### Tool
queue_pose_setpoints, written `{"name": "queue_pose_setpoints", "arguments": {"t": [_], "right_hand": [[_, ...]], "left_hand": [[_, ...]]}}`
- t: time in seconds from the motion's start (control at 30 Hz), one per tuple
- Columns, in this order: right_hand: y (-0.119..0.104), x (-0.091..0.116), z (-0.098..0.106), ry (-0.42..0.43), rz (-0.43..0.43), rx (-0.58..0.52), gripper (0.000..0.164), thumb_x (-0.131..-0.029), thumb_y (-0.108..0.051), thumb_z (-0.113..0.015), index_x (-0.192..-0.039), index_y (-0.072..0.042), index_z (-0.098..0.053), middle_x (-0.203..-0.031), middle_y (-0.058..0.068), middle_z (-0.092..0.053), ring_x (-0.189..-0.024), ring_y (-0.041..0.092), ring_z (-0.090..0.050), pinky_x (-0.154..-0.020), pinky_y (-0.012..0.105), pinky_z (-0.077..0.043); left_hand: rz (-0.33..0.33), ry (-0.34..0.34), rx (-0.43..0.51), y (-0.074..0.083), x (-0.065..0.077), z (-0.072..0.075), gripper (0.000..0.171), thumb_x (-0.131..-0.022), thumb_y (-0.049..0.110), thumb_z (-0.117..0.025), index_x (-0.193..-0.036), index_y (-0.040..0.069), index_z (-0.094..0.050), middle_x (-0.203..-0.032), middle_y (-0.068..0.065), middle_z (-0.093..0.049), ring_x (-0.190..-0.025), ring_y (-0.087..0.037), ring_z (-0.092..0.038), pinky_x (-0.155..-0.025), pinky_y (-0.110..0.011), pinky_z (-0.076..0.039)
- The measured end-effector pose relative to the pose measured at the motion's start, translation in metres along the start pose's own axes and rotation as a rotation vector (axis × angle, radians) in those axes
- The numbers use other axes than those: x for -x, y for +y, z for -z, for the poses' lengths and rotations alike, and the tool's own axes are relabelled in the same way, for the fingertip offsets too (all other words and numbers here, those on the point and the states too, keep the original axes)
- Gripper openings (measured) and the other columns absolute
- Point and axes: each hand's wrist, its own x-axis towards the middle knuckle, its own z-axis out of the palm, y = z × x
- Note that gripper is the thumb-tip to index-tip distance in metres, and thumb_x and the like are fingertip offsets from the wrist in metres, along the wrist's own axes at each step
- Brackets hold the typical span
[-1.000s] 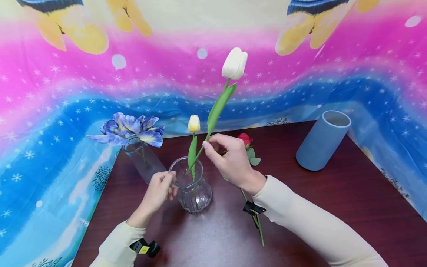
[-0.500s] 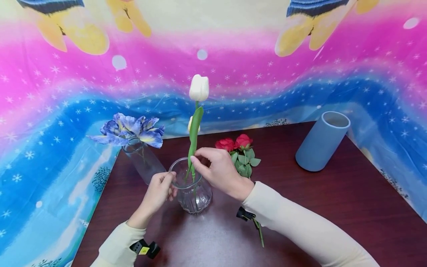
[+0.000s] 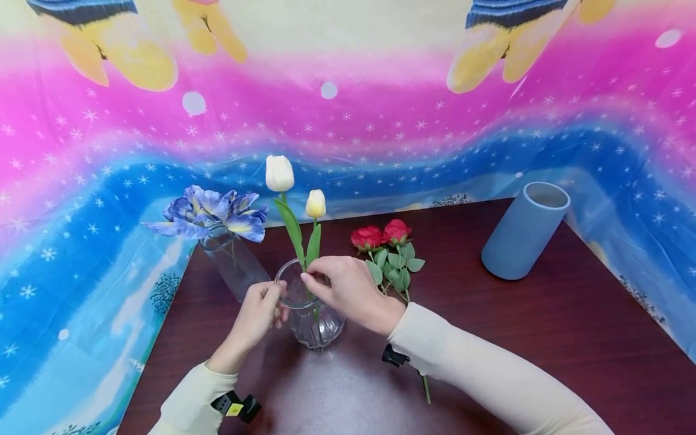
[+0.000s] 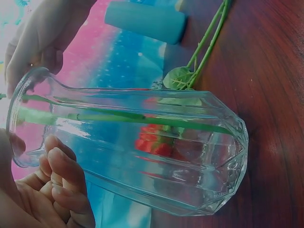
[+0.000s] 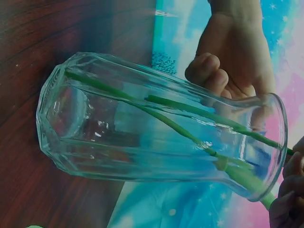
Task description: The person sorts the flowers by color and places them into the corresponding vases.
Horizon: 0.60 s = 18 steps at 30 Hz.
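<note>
A clear glass vase [image 3: 318, 329] stands upright on the table. My left hand [image 3: 258, 317] pinches its rim from the left, thumb and finger on the glass. My right hand [image 3: 353, 293], over the right side of the rim, pinches the stem of a white tulip [image 3: 280, 174], which leans left. A smaller cream tulip [image 3: 315, 204] stands in the same vase. Through the glass in the right wrist view, one green stem [image 5: 175, 126] reaches the bottom and the other stem [image 5: 199, 112] ends partway down. The right fingertips partly hide the rim.
Blue irises [image 3: 209, 211] stand in a tilted-looking glass vase [image 3: 234, 269] on the left. Two red roses [image 3: 397, 231] lie behind my right forearm. A blue-grey vase [image 3: 522, 235] stands at the right. Patterned cloth [image 3: 402, 139] hangs behind the dark table [image 3: 489, 326].
My right hand has moved left and down, lowering the white tulip into the vase; its bloom has swung from right of the cream tulip to left. My left hand keeps its place on the rim.
</note>
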Motion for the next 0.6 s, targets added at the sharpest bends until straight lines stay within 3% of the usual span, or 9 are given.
{"name": "queue_pose_setpoints", "arguments": {"t": [0.23,0.6], "right_hand": [[-0.0019,0.0011,-0.0038,-0.068,-0.026,0.017,0.008,-0.094,-0.022,-0.071,-0.089,-0.018,-0.076,-0.061,-0.01,-0.057,-0.053,0.001,-0.042,-0.046,0.014,-0.028],[-0.0033,-0.0002,-0.0067,-0.109,-0.022,0.113,0.012,-0.096,-0.026,-0.069,-0.09,-0.02,-0.077,-0.065,-0.01,-0.066,-0.052,0.002,-0.046,-0.044,0.016,-0.03]], "left_hand": [[-0.007,-0.004,-0.005,0.0004,-0.0007,0.001,0.035,-0.103,0.016,-0.043,-0.075,-0.001,-0.054,-0.048,-0.006,-0.053,-0.039,-0.013,-0.046,-0.043,-0.032,-0.047],[0.012,-0.004,0.005,0.0004,-0.0002,0.0007,0.034,-0.103,0.016,-0.043,-0.077,-0.002,-0.054,-0.048,-0.007,-0.053,-0.04,-0.013,-0.047,-0.044,-0.032,-0.048]]}}
